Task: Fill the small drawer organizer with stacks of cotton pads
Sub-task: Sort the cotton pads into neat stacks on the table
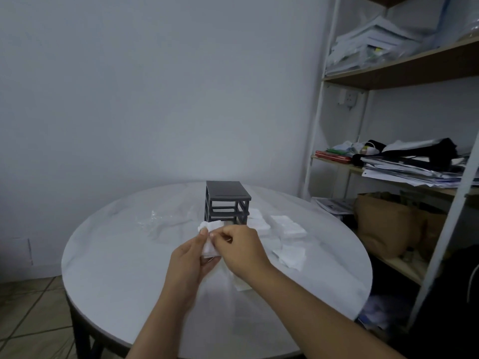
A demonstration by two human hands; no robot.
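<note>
A dark grey drawer organizer frame [227,202] stands at the far middle of the round white table [129,268], its slots open and drawerless. Just in front of it, both hands hold one stack of white cotton pads [211,238] above the table. My left hand [190,257] grips the stack from the left and below. My right hand [239,251] pinches its upper right edge. More stacks of pads [287,225] lie to the right of the organizer, and loose pads [291,256] lie nearer me.
Crumpled clear plastic wrap [153,220] lies left of the organizer. A shelf unit [404,164] with papers and a brown bag [383,226] stands close to the table's right edge. A plain wall is behind.
</note>
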